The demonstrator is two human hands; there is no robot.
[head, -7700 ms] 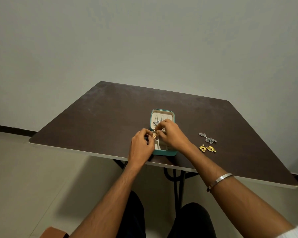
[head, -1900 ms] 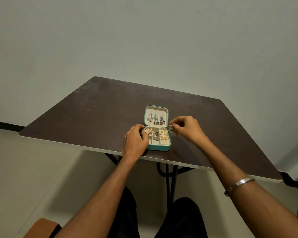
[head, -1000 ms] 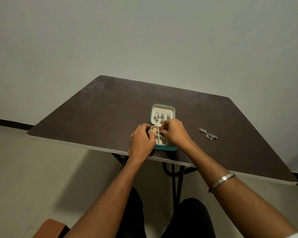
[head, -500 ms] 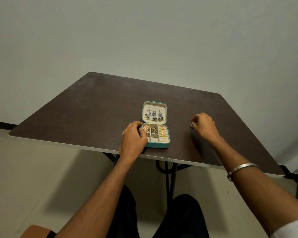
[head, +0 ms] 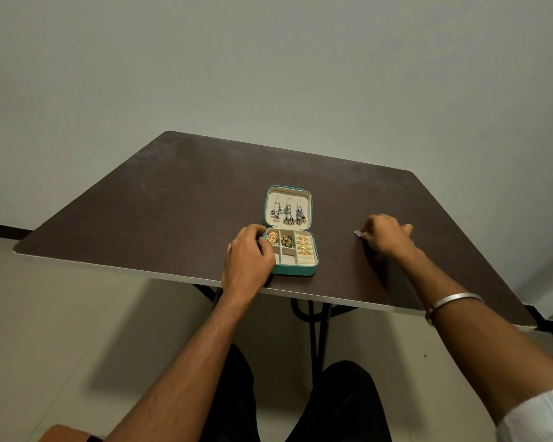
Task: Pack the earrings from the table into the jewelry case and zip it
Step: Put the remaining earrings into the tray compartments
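Note:
A small teal jewelry case (head: 296, 270) lies open on the dark table (head: 179, 199). Its raised lid (head: 288, 208) carries hanging silver earrings. The tray compartments hold gold earrings (head: 304, 244), a round gold piece and a green-gold one. My left hand (head: 248, 258) grips the case's left side. My right hand (head: 385, 239) is out to the right of the case with curled fingers over silver earrings (head: 358, 233) on the table; only a silver tip shows at my fingertips.
The table's near edge (head: 332, 299) runs just below the case. Its black metal legs and my knees are beneath. A plain wall stands behind the table. I wear a silver bangle (head: 454, 301) on my right wrist.
My right hand left the case and went right to the silver earrings on the table. The left hand has stayed on the case. The gold flower earrings are gone from the table.

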